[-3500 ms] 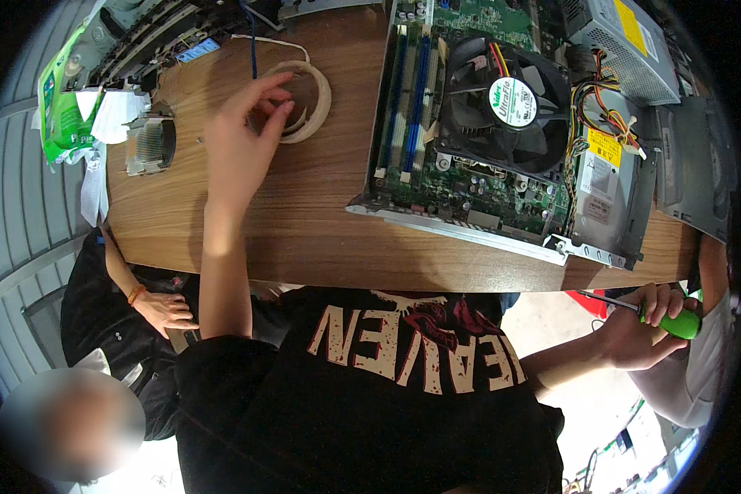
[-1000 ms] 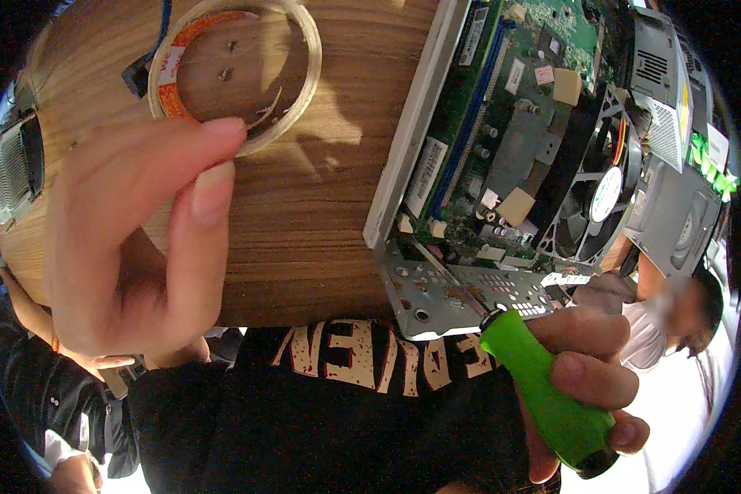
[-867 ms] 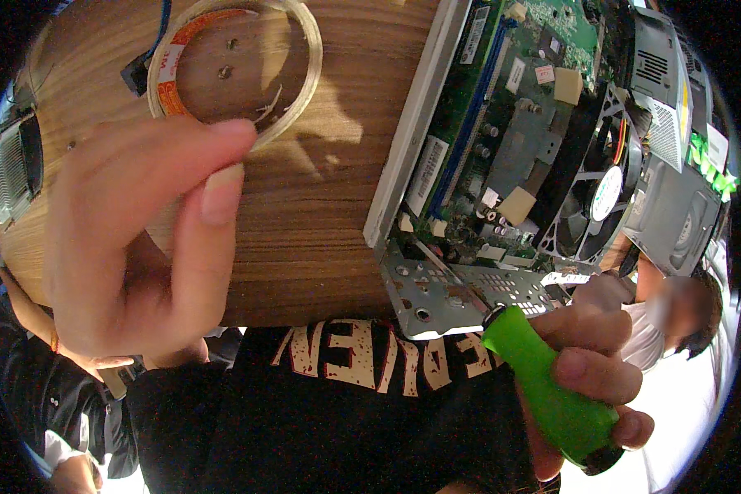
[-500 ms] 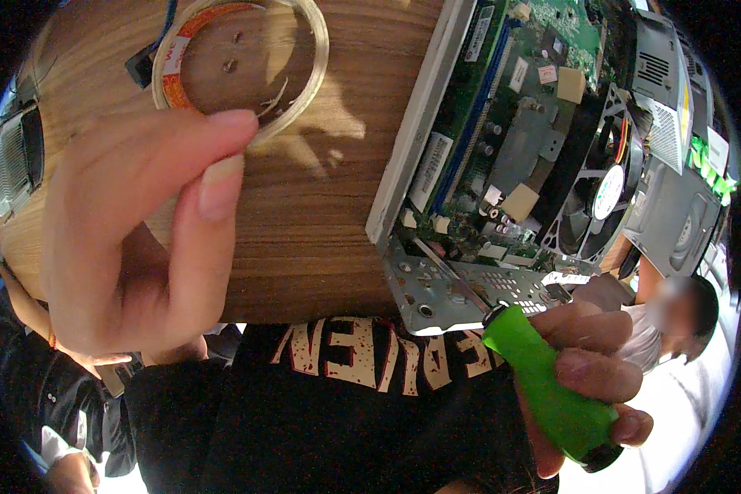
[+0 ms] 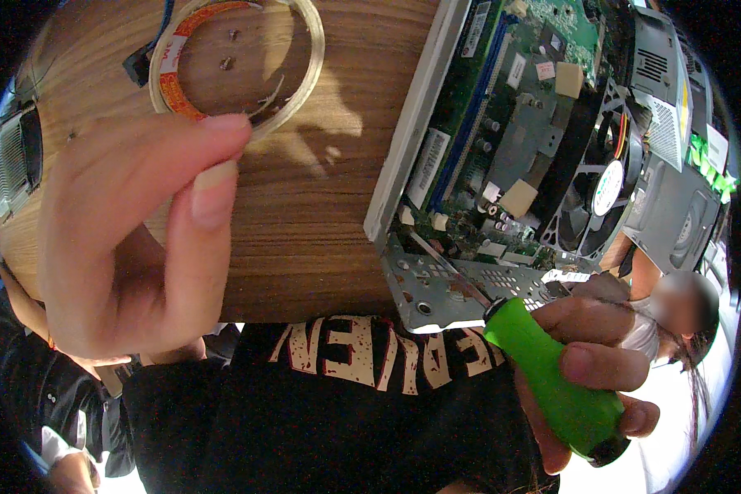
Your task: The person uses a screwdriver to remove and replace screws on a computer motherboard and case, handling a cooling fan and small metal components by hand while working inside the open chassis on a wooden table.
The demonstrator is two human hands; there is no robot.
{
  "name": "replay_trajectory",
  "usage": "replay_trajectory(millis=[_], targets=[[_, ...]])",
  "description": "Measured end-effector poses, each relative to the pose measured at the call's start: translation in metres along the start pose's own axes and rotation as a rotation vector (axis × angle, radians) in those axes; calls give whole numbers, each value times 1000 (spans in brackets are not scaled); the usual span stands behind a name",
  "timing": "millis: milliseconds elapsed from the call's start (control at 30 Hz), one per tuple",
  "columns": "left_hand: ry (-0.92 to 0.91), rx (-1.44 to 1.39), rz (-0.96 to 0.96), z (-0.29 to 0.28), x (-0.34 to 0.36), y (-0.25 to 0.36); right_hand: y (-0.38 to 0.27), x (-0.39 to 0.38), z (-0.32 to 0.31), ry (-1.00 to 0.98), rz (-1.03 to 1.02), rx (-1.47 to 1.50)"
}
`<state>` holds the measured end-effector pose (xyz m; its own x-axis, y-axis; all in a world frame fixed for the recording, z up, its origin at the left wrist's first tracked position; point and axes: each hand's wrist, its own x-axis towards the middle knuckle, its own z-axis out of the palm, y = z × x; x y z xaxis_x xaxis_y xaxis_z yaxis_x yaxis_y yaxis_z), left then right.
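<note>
My right hand [image 5: 589, 362] gripped the green screwdriver [image 5: 552, 383], tip on the computer chassis [image 5: 445, 288] at the worktop [image 5: 305, 214] edge; my left hand [image 5: 132, 247] pinched something tiny, raised to inspect.

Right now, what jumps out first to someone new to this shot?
The left hand, raised close to the camera on the left with thumb and forefinger pinched together, fills much of the view. At lower right the right hand grips a bright green-handled screwdriver, its shaft angled up into the open computer chassis with its black fan, on the wooden table. A roll of clear tape lies at the top.
</note>
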<state>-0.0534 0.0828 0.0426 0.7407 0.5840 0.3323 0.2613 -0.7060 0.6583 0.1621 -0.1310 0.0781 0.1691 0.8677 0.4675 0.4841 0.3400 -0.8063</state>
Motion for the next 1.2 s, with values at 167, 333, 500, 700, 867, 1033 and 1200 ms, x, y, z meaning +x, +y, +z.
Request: replay_trajectory(millis=[167, 333, 500, 700, 867, 1033, 1200], targets=[[-4, -32, -23, -1, 0, 2, -4, 3, 1, 1, 25, -16], [2, -36, -33, -2, -2, 2, -5, 3, 1, 8, 38, -20], [-5, -16, -9, -1, -1, 2, -5, 4, -1, 5, 42, -25], [-9, -27, 11, 1, 3, 2, -3, 7, -7, -26, 31, -37], [-38, 12, 35, 1, 4, -2, 1, 12, -21, -128, -19, -52], [-98, -201, 44, 5, 7, 5, -11, 40, -25, -299, -81, -148], [-248, -677, 177, 35, 8, 27, -11, 63, -11, -301, -99, -209]])
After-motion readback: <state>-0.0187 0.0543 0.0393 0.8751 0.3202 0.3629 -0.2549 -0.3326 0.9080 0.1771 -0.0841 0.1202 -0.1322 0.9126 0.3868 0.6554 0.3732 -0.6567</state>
